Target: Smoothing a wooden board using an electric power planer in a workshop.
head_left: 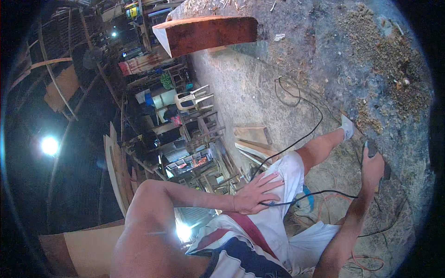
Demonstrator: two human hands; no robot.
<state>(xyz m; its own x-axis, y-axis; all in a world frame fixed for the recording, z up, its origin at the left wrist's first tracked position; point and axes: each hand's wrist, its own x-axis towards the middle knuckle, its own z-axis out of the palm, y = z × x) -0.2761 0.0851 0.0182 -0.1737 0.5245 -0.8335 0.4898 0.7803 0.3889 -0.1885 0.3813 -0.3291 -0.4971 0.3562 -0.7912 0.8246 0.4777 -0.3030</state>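
Observation:
My left hand (257,192) lies flat on my thigh, over the white shorts (294,169), fingers stretched out. A black cord (315,123) reaches my thigh beside this hand and shows again past it, running toward my right wrist; whether the palm presses on it is hidden. Low at the right, my right hand (372,169) is closed around a dark hand-held tool (373,149), apparently corded. Its exact kind cannot be made out, as the hand covers most of it. A thick reddish-brown wooden block (211,36) with a pale end stands beyond both hands, touched by neither.
Sawdust and shavings (394,69) are heaped on the grey concrete floor (236,78) at the far right. Wood offcuts (252,139) lie beyond my left hand. An orange cord (366,268) trails near my right forearm. A white plastic chair (192,98) and cluttered shelving stand at the left.

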